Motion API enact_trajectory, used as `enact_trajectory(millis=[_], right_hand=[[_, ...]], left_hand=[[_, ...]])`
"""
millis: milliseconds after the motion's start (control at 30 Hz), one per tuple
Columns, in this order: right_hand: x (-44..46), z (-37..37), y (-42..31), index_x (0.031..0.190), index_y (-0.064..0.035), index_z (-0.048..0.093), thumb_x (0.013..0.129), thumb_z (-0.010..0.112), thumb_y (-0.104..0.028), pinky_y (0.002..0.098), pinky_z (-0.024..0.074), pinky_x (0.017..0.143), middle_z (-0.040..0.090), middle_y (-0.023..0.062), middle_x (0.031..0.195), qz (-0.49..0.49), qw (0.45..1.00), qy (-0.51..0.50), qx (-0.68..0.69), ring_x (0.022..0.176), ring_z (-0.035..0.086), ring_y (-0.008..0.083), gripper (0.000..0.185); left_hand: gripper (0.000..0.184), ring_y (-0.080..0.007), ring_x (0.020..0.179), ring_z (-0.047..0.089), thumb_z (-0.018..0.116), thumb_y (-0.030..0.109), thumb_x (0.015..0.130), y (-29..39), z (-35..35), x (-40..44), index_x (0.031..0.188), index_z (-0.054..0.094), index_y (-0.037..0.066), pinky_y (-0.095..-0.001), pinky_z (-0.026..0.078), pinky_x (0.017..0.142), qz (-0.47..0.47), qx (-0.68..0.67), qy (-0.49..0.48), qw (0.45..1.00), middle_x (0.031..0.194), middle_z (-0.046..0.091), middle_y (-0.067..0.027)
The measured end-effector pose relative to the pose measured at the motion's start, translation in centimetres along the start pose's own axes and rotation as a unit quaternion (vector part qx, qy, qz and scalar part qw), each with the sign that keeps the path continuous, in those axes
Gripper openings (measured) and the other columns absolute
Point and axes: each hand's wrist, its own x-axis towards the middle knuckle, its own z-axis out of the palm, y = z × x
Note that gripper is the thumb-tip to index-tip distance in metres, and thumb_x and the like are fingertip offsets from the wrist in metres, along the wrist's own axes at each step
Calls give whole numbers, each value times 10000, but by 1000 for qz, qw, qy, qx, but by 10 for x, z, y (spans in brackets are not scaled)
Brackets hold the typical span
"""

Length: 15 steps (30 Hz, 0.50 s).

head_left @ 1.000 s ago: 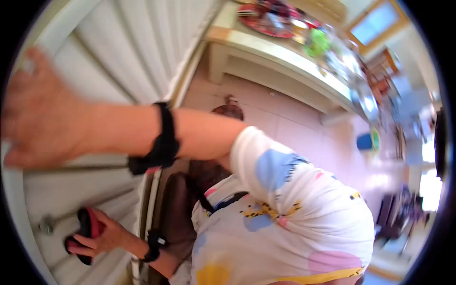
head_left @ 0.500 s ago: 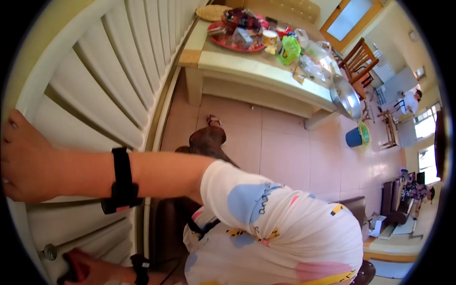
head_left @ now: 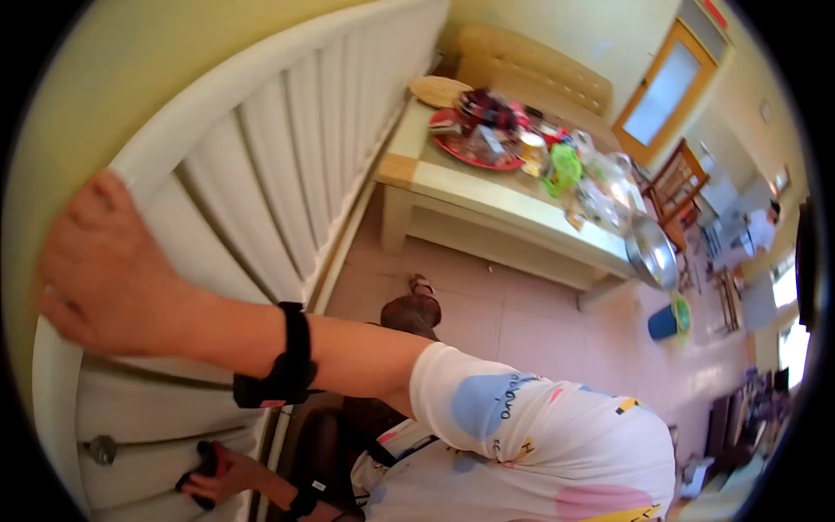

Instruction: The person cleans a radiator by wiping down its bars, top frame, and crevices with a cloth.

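My right arm, in a white printed sleeve with a black wrist strap [head_left: 287, 357], stretches across to the left. My right hand [head_left: 113, 270] is curled over the top rail of a white ribbed radiator [head_left: 296, 78]; its back faces me and the fingertips are hidden. Lower down, my left hand [head_left: 235, 477] is closed around a red-and-black object [head_left: 207, 472] against the radiator's ribs. I cannot make out what kind of thing it is. A round metal knob [head_left: 102, 450] sits on the radiator, left of that hand.
A low table [head_left: 496, 217] carries a red tray [head_left: 474, 157], a green bag [head_left: 564, 167], clear plastic bags and a metal bowl [head_left: 651, 252] at its edge. A blue bin [head_left: 665, 322] stands on the tiles. Behind are a sofa [head_left: 531, 65] and a chair [head_left: 674, 187]. Another person is far right.
The view has shifted, so table and radiator appear lower and further right. My left hand has moved with the red-and-black object away from the knob. My right hand stays at the top rail.
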Motion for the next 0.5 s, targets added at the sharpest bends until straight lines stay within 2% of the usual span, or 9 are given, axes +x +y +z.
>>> enact_trajectory(millis=[33,133,167,233,300,333,400,433,500], right_hand=[[-1,1,1,680,-47,564,631,618,-165,466,337,874,527,113,769,-11,1000,20,-10,829,467,310,139],[-2,2,1,719,-72,566,660,614,-155,432,341,851,537,79,783,-12,1000,18,-23,831,476,280,112],[-1,0,0,719,-72,566,660,614,-155,432,341,851,537,79,783,-12,1000,21,-11,831,476,280,112],[1,-6,-1,738,-61,568,675,623,-129,428,338,872,528,88,786,-18,1000,-15,6,840,470,285,108],[4,-11,-4,750,-73,572,705,629,-135,412,336,882,542,68,805,-18,999,-29,9,858,480,263,95],[5,-13,-5,760,-78,576,721,625,-139,409,333,887,546,62,812,-8,999,-48,11,864,482,259,87],[6,-17,-7,779,-87,591,763,614,-143,398,326,897,559,47,824,8,997,-79,6,870,487,245,62],[8,-18,-9,779,-87,591,763,614,-143,398,326,897,559,47,824,4,997,-75,7,870,487,245,62],[11,-24,-10,830,-82,604,774,610,-142,414,316,940,577,52,874,30,990,-136,-2,928,500,257,83]], left_hand=[[729,-439,1171,452,707,382,793,2,-1,-22,1295,358,-16,-497,398,903,0,13,-37,999,1337,380,-275],[609,-465,1189,420,612,287,872,-12,1,-93,1314,323,-15,-542,385,886,-42,-33,-133,990,1372,305,-317],[601,-468,1180,427,622,198,852,-10,-4,-109,1336,313,20,-545,389,855,-144,21,-279,949,1403,284,-294],[598,-472,1157,445,627,141,821,-19,-10,-117,1330,334,28,-537,402,814,-66,35,-269,960,1419,293,-260],[582,-466,1156,449,636,123,820,-20,-13,-83,1323,356,36,-526,404,788,-108,60,-315,941,1413,325,-233],[656,-443,1223,409,635,114,829,-25,-6,-59,1385,294,41,-570,372,882,-30,-32,-163,986,1460,266,-196],[569,-448,1188,435,667,185,834,-22,-2,11,1306,398,18,-551,322,970,60,-25,-58,996,1397,375,-194],[467,-456,1167,452,631,273,867,-21,2,40,1223,450,31,-592,264,994,90,-30,-7,995,1341,430,-203],[419,-416,1146,499,596,294,892,-14,9,91,1219,485,58,-549,241,1026,110,-20,82,990,1320,472,-168]])
